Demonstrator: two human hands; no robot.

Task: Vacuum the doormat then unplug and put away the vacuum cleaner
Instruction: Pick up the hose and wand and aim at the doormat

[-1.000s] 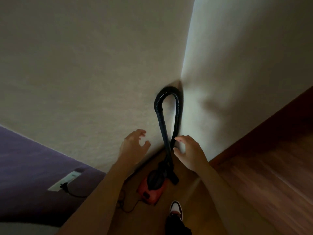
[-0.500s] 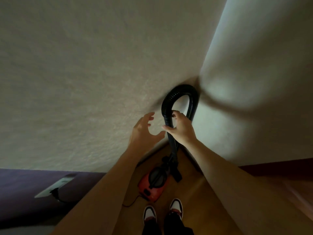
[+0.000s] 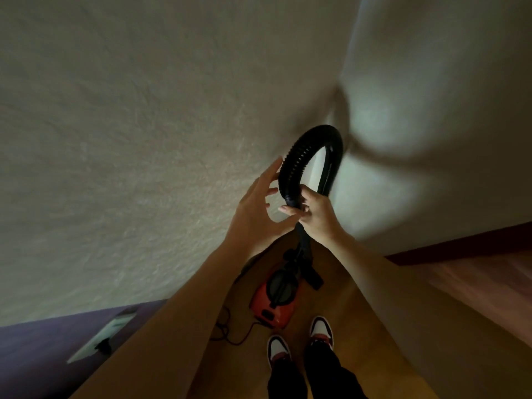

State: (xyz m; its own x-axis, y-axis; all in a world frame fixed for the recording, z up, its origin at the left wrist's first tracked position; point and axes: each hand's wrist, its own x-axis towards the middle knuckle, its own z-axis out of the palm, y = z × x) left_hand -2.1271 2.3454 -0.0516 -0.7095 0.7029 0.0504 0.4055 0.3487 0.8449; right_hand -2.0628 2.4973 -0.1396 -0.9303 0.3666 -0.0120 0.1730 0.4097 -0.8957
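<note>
Red canister vacuum [image 3: 273, 300], black ribbed hose [image 3: 296, 156] arched, right hand [image 3: 316, 214] gripping

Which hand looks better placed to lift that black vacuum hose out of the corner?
The right hand: its fingers curl round the hose. The left hand is open beside it, holding nothing.

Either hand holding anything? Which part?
Right hand grips the black vacuum hose on its ribbed run, just below the arch. Left hand is open beside the hose, holding nothing.
</note>
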